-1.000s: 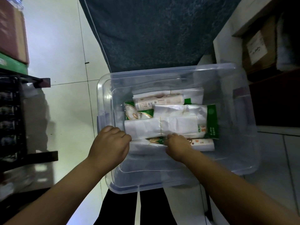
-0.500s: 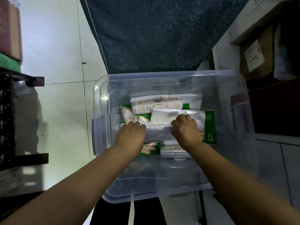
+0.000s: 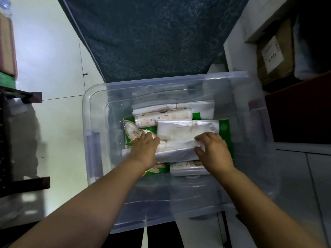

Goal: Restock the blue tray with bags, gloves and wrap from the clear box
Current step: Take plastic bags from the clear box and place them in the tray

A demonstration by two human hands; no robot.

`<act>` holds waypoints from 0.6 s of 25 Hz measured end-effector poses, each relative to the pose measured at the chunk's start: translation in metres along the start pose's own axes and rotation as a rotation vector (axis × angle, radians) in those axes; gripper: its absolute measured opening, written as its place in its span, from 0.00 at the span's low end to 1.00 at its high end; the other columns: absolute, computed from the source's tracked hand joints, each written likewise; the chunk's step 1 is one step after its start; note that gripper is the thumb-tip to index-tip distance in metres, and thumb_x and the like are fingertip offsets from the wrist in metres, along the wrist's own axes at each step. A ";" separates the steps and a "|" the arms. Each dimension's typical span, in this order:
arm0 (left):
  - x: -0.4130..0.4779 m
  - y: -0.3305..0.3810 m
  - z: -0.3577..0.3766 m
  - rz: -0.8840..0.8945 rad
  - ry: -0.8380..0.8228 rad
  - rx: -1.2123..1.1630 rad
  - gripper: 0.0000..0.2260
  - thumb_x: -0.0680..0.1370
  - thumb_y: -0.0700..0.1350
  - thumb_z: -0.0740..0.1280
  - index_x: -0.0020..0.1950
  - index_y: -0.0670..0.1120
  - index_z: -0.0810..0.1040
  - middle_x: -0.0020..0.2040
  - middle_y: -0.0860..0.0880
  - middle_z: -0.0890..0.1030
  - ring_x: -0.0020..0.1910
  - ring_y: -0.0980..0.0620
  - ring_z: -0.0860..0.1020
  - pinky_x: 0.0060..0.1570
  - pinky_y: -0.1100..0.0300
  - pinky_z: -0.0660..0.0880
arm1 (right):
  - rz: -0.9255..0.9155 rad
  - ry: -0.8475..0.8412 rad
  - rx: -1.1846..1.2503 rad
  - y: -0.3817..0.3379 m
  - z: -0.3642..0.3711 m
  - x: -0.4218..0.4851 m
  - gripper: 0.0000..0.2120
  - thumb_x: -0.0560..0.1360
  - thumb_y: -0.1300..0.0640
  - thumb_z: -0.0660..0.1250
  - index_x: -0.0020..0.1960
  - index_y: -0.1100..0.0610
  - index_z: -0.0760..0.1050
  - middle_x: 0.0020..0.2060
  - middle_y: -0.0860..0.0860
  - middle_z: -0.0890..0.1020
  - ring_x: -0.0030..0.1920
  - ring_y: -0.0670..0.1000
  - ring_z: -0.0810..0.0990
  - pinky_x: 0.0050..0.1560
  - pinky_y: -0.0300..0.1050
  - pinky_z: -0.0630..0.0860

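Observation:
The clear box (image 3: 95, 133) sits low in front of me, holding white bag bundles, green glove packs (image 3: 133, 130) and wrap rolls. Both my hands are inside it. My left hand (image 3: 144, 149) grips the left end of a white folded bag bundle (image 3: 176, 152), and my right hand (image 3: 214, 152) grips its right end, thumb under and fingers over. A second white bundle (image 3: 186, 130) lies just behind. A wrap roll (image 3: 163, 118) lies at the back and another roll (image 3: 186, 169) lies near my right wrist. No blue tray is in view.
A dark blue patterned cloth (image 3: 152, 38) hangs behind the box. A dark metal rack (image 3: 19, 140) stands at the left on the white tiled floor (image 3: 59, 122). Cardboard boxes (image 3: 274, 52) and shelving crowd the right side.
Both hands moved from the box's near edge deeper into it and took hold of the white bag bundle at its two ends. The view shifted closer over the box.

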State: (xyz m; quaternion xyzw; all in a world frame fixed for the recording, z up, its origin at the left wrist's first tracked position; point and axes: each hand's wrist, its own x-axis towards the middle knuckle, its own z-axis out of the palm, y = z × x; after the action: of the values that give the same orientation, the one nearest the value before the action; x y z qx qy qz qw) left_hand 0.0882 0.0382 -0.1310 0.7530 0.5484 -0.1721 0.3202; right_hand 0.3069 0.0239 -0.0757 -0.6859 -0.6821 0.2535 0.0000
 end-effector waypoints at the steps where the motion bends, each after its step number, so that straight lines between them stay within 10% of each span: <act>1: -0.005 0.004 0.001 -0.019 -0.017 -0.054 0.24 0.67 0.44 0.71 0.61 0.48 0.69 0.60 0.44 0.72 0.59 0.43 0.71 0.53 0.52 0.70 | 0.036 0.031 0.067 0.003 -0.008 -0.008 0.14 0.71 0.60 0.69 0.57 0.58 0.77 0.54 0.56 0.80 0.56 0.58 0.75 0.55 0.48 0.71; 9: -0.086 0.049 -0.069 -0.111 0.154 -0.363 0.15 0.66 0.48 0.69 0.50 0.57 0.69 0.42 0.51 0.80 0.36 0.49 0.76 0.27 0.62 0.62 | 0.339 0.274 0.577 0.017 -0.109 -0.091 0.10 0.73 0.65 0.66 0.50 0.53 0.79 0.47 0.49 0.81 0.48 0.51 0.79 0.52 0.47 0.76; 15: -0.131 0.121 -0.188 0.054 0.177 -0.782 0.17 0.63 0.46 0.74 0.46 0.55 0.70 0.40 0.57 0.77 0.38 0.60 0.75 0.31 0.63 0.68 | 0.338 0.422 0.781 -0.021 -0.204 -0.143 0.11 0.74 0.67 0.65 0.46 0.52 0.78 0.40 0.42 0.80 0.42 0.38 0.78 0.39 0.24 0.73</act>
State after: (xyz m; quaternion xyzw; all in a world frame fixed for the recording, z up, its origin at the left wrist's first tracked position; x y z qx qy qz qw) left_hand 0.1395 0.0468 0.1227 0.6005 0.5780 0.1236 0.5386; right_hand 0.3670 -0.0378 0.1590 -0.7724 -0.3995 0.3425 0.3555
